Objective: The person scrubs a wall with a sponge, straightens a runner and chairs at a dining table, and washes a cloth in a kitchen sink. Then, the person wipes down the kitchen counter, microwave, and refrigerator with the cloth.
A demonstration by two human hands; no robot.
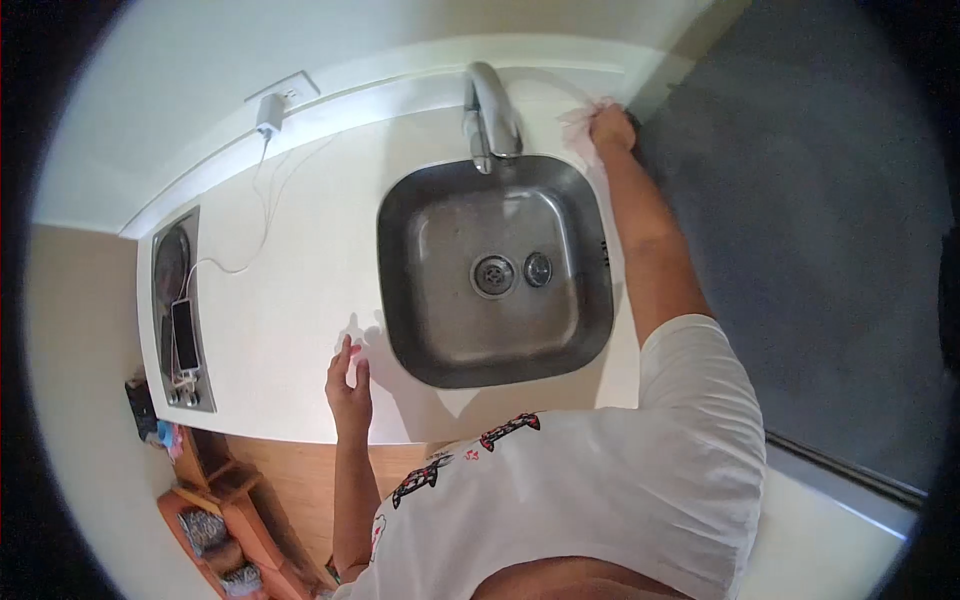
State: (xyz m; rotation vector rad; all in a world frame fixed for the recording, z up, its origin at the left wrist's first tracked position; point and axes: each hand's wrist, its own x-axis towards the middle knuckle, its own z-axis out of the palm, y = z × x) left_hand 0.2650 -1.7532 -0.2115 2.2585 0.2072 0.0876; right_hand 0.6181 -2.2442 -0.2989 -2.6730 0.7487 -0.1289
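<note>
At the far right corner of the counter, my right hand (612, 128) is closed on a thin, crumpled pale pink cloth (577, 128), pressed near the wall. The cloth looks partly see-through, and its exact kind is hard to make out. My left hand (349, 400) is over the front of the white counter (300, 290), left of the sink, with thumb and fingers apart. A small red bit (355, 350) shows beside its fingertips; whether the hand touches it I cannot tell. Between my hands lies the steel sink (400, 300), with a drain (493, 276) and a round metal piece (538, 269) inside.
A chrome faucet (492, 110) rises behind the sink. On the left, a phone (185, 335) rests on a cooktop (205, 385), its cable running to a charger (269, 115) in the wall outlet. A dark grey panel (800, 220) borders the right side. Below left stands a wooden shelf (255, 535).
</note>
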